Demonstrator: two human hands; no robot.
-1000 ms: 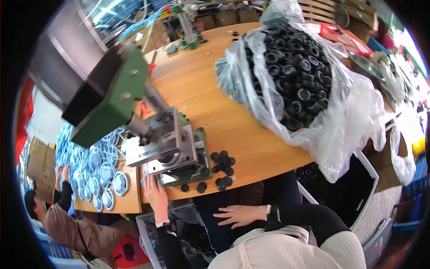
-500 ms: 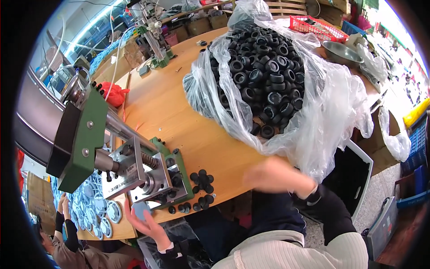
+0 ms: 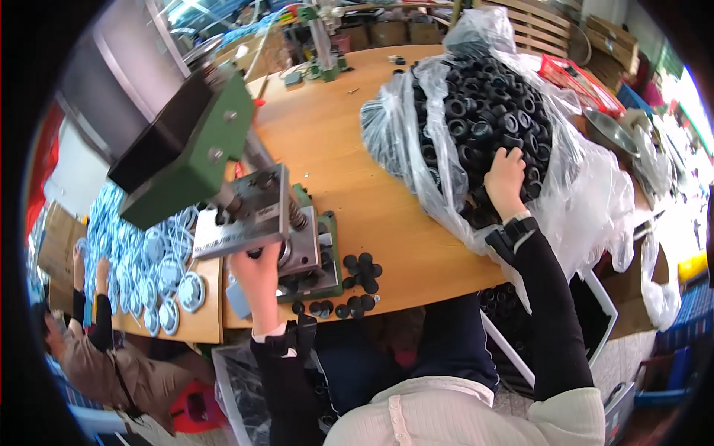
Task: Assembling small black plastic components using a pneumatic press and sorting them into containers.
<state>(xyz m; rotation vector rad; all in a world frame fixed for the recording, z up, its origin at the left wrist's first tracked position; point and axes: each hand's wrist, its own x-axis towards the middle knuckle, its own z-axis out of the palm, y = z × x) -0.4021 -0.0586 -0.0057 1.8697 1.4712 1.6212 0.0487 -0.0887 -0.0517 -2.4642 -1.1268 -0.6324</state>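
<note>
My right hand [image 3: 507, 182] is on the heap of small black wheels [image 3: 491, 104] in the clear plastic bag [image 3: 428, 175]. Its fingers are curled down over one wheel [image 3: 510, 140], partly hidden beneath them. At the green-framed bench press [image 3: 201, 149], my left hand [image 3: 256, 279] reaches up by the metal plate [image 3: 249, 215]. The plate hides most of its fingers, so whether it holds anything does not show. Several small black round pieces [image 3: 363, 269] lie on the table beside the press base [image 3: 327, 249].
Light-blue corded discs [image 3: 167, 275] cover the table's left part, where another person [image 3: 123, 357] works. A black bin with a white rim [image 3: 599, 305] stands below the bag, and a second bin [image 3: 230, 394] by my left forearm. A metal bowl [image 3: 611, 132] and red basket [image 3: 576, 82] are far right.
My right hand has gone from the table's front edge up and away onto the wheel heap. The left hand has moved up to the press plate. The whole view has shifted.
</note>
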